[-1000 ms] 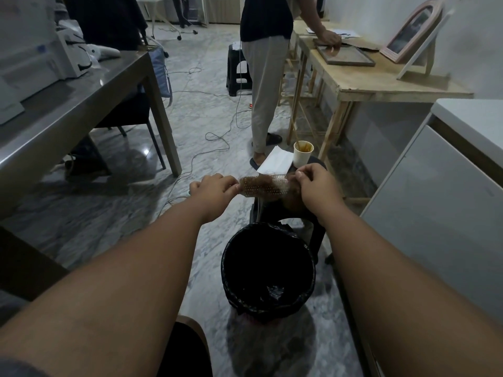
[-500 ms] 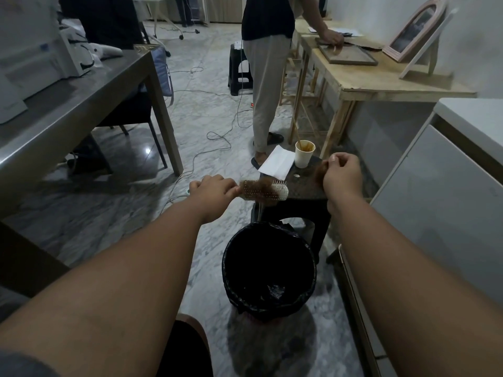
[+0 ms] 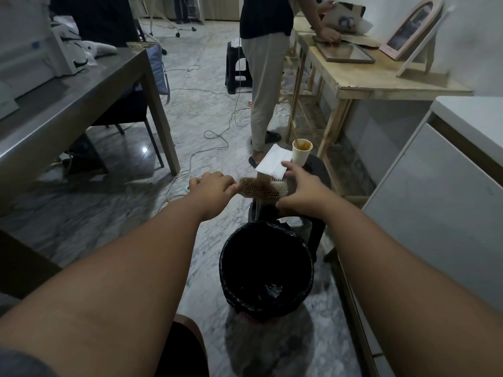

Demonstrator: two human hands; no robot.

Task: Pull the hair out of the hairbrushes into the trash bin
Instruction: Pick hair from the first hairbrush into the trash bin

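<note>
marble floor [image 3: 190, 112]: left hand [image 3: 211, 190] grips hairbrush [image 3: 261, 189] near trash bin [image 3: 225, 258]; right hand [image 3: 303, 190], fingers [image 3: 292, 168] spread, touches it.

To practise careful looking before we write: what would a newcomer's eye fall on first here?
The left hand grips a hair-matted hairbrush at mid-frame, with the right hand at the brush's head. Beneath them stands a black-lined trash bin; beyond, a paper cup stands on a dark stool.
</note>
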